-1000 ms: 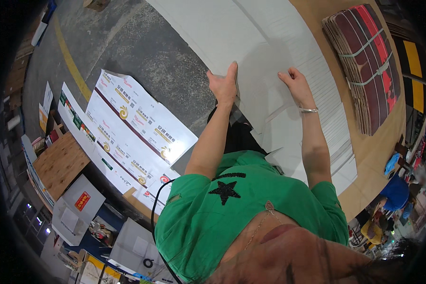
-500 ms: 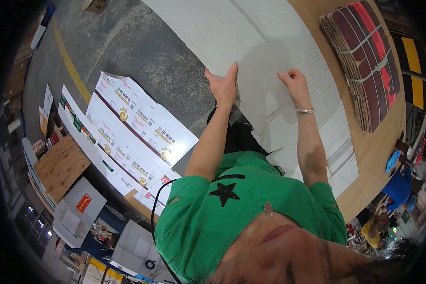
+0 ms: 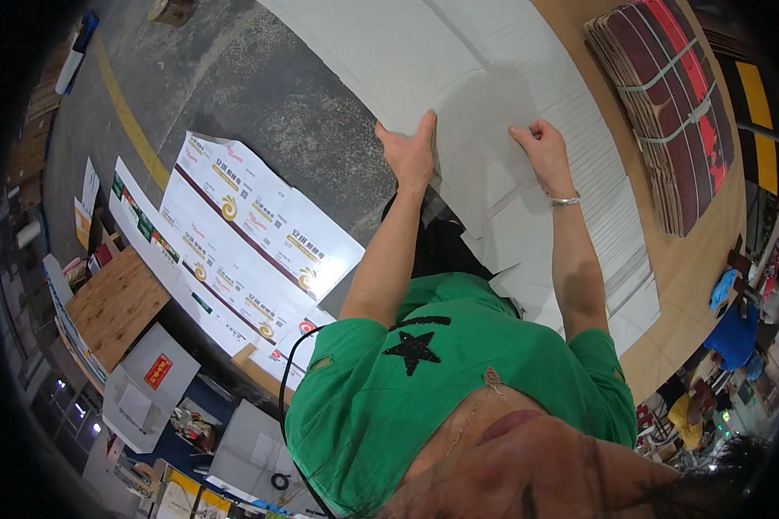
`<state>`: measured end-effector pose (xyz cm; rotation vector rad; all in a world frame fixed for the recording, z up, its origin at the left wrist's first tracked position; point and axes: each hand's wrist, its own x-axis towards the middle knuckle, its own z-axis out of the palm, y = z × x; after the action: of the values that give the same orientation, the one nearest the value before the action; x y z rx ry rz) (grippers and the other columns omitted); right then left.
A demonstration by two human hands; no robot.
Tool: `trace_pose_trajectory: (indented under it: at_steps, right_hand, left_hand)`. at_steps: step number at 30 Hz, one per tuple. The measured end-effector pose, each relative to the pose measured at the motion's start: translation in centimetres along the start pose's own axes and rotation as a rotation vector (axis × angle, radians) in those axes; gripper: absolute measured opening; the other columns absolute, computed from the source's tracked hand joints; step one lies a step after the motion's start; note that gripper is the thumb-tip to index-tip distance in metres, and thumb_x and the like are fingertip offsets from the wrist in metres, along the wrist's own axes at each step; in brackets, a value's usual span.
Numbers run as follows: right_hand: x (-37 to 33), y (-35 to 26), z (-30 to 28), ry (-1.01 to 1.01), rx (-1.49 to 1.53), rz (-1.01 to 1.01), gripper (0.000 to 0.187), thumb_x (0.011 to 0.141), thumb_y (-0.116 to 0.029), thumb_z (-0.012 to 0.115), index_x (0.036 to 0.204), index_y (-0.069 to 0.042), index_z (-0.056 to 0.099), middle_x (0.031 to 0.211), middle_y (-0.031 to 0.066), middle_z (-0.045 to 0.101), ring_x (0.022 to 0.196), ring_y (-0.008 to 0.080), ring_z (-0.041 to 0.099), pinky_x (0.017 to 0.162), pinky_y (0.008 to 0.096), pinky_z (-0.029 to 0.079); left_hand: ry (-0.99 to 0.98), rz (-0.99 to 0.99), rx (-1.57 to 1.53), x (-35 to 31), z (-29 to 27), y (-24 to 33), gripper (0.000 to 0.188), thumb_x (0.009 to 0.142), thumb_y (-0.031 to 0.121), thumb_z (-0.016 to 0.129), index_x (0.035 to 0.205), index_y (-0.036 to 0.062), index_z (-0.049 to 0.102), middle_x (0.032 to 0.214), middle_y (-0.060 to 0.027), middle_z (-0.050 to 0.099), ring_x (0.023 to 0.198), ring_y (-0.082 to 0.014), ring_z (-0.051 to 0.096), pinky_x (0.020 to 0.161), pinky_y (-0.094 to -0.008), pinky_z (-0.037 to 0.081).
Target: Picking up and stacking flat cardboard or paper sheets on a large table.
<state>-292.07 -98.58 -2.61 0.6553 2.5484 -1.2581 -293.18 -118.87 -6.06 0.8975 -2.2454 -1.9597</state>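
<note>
A layered stack of large white sheets (image 3: 376,56) lies in front of me, its stepped edges showing as many fine lines on the right. My left hand (image 3: 409,156) rests at the left edge of the sheets, thumb and forefinger spread in a V; its other fingers are hidden. Above the sheets, my right hand (image 3: 543,154) is closed, with fingers curled and the forefinger and thumb near each other. Whether anything is pinched there I cannot make out. A silver bangle (image 3: 563,200) circles the right wrist.
Right of the sheets, a strapped bundle of dark red cardboard pieces (image 3: 658,112) sits on a brown board (image 3: 684,333). Printed white sheets (image 3: 260,233) lie at the left, near a wooden board (image 3: 117,294) and grey cabinets (image 3: 151,385). A yellow line (image 3: 125,112) crosses the grey floor.
Both hands keep nearly the same pose; the right one sits slightly further right. The edge line on the white sheets between the hands looks slightly different, and the whole view has shifted a little.
</note>
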Motion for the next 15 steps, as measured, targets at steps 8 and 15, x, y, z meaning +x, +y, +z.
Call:
trace_pose_trajectory:
  at_steps: [8, 15]
  right_hand:
    - [0.4, 1.1, -0.4, -0.116, 0.141, -0.034, 0.029, 0.078, -0.023, 0.064, 0.068, -0.006, 0.043, 0.063, -0.0037, 0.038, 0.06, 0.0072, 0.032, 0.052, 0.0226, 0.03]
    - [0.1, 0.5, -0.7, -0.123, 0.142, -0.034, 0.029, 0.077, -0.023, 0.065, 0.069, -0.005, 0.043, 0.063, -0.0044, 0.036, 0.059, 0.0073, 0.032, 0.052, 0.0225, 0.03]
  left_hand:
    - [0.055, 0.084, -0.043, 0.0, 0.4, -0.7, 0.081, 0.066, 0.029, 0.075, 0.123, -0.0079, 0.03, 0.112, -0.0233, 0.051, 0.104, -0.0303, 0.051, 0.089, -0.0355, 0.04]
    - [0.047, 0.028, 0.027, -0.6, 0.1, 0.8, 0.086, 0.066, 0.03, 0.074, 0.125, -0.0098, 0.025, 0.113, -0.0251, 0.05, 0.104, -0.0322, 0.051, 0.089, -0.0356, 0.039]
